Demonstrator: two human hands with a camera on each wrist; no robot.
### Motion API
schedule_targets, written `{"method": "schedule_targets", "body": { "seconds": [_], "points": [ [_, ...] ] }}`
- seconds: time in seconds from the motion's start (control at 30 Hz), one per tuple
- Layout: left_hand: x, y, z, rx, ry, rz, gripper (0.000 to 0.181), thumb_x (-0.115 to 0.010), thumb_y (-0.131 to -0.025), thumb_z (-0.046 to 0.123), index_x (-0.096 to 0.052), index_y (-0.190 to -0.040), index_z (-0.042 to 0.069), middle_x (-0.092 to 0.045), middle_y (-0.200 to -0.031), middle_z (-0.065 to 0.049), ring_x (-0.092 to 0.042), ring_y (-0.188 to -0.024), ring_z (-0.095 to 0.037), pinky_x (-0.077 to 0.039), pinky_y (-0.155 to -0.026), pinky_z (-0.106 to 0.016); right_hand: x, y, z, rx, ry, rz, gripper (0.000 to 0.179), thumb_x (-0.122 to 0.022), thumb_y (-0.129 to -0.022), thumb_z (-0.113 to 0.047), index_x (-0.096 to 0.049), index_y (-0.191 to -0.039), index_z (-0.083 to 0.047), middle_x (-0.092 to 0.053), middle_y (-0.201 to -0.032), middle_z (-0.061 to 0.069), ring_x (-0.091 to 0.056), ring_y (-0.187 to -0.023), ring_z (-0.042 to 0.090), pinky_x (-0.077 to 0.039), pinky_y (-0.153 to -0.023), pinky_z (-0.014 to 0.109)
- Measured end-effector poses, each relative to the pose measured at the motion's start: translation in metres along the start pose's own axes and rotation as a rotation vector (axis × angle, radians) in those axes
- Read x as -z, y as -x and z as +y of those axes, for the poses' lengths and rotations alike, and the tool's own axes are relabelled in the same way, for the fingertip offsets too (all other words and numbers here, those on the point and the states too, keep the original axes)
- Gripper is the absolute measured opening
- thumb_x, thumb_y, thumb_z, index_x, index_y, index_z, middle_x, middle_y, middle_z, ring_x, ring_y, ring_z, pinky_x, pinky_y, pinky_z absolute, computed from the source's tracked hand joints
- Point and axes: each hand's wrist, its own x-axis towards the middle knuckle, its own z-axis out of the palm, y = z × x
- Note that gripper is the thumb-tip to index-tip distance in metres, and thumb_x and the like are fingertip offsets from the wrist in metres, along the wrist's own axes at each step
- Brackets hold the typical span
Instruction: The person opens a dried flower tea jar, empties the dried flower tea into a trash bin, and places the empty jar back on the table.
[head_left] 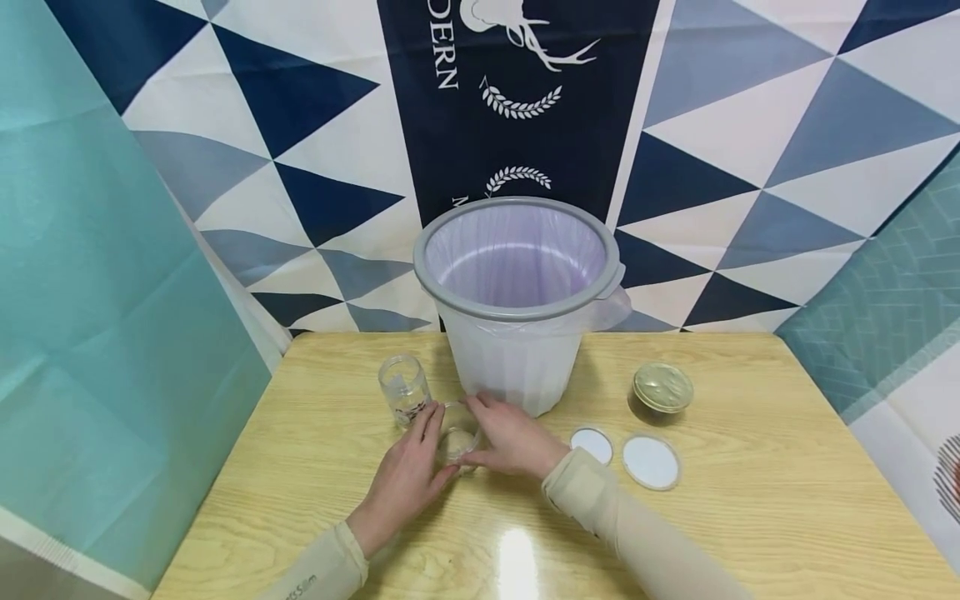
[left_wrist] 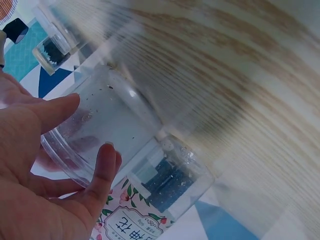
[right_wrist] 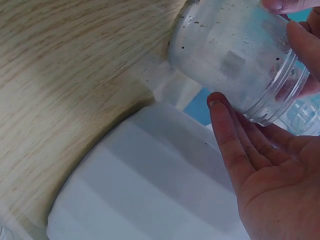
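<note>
A clear jar (head_left: 459, 440) without a lid stands on the table, with small specks on its wall in both wrist views. My left hand (head_left: 402, 477) holds its left side, thumb and fingers around the mouth end. From the other side my right hand (head_left: 517, 437) grips the same jar, thumb at the front and fingers at the back. Close beside it, to the left, stands a second clear jar (head_left: 402, 385), also lidless, with a floral label (left_wrist: 132, 220). My left fingertips come near this labelled jar in the head view; whether they touch it I cannot tell.
A white bin (head_left: 513, 358) with a grey rim and a liner bag stands right behind the hands. To the right lie two round white lids (head_left: 651, 462). A gold-topped round container (head_left: 663, 388) stands farther right. Patterned cloth (head_left: 330, 167) hangs behind the wooden table (head_left: 750, 517).
</note>
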Motion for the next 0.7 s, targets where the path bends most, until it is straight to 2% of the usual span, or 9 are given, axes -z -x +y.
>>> {"method": "schedule_targets", "body": {
  "seconds": [0.27, 0.47, 0.57, 0.7],
  "points": [
    [0.0, -0.001, -0.003, -0.009, -0.056, 0.008, 0.093, -0.089, -0.081, 0.033, -0.043, -0.151, -0.006, -0.051, -0.151, -0.024, -0.06, -0.131, -0.036, -0.058, -0.097, -0.041, -0.001, -0.003, -0.001, -0.001, 0.001, -0.001, 0.086, -0.084, -0.085, -0.044, -0.047, -0.148, 0.001, -0.06, -0.139, 0.023, -0.069, -0.112, 0.038, -0.057, -0.099, 0.048],
    [0.0, 0.0, -0.003, -0.007, -0.05, 0.006, 0.093, -0.089, -0.082, 0.034, -0.042, -0.152, -0.006, -0.05, -0.151, -0.023, -0.059, -0.133, -0.036, -0.058, -0.098, -0.041, -0.003, -0.002, 0.0, -0.002, 0.006, -0.004, 0.089, -0.084, -0.085, -0.046, -0.046, -0.15, 0.0, -0.057, -0.144, 0.025, -0.066, -0.118, 0.042, -0.055, -0.102, 0.05],
    [0.003, 0.001, -0.003, -0.012, -0.053, 0.011, 0.094, -0.09, -0.081, 0.033, -0.042, -0.152, -0.006, -0.05, -0.152, -0.023, -0.059, -0.132, -0.035, -0.059, -0.097, -0.04, -0.004, 0.002, 0.002, 0.011, 0.005, 0.019, 0.089, -0.084, -0.085, -0.045, -0.045, -0.152, -0.001, -0.055, -0.146, 0.026, -0.065, -0.121, 0.042, -0.055, -0.102, 0.05],
    [0.013, 0.003, -0.001, -0.034, -0.073, 0.019, 0.093, -0.091, -0.08, 0.027, -0.042, -0.152, -0.005, -0.049, -0.153, -0.023, -0.064, -0.126, -0.034, -0.062, -0.086, -0.034, 0.0, 0.011, 0.004, 0.052, -0.001, 0.08, 0.085, -0.083, -0.087, -0.042, -0.045, -0.153, -0.003, -0.058, -0.142, 0.021, -0.067, -0.117, 0.036, -0.057, -0.099, 0.047]
  ]
}}
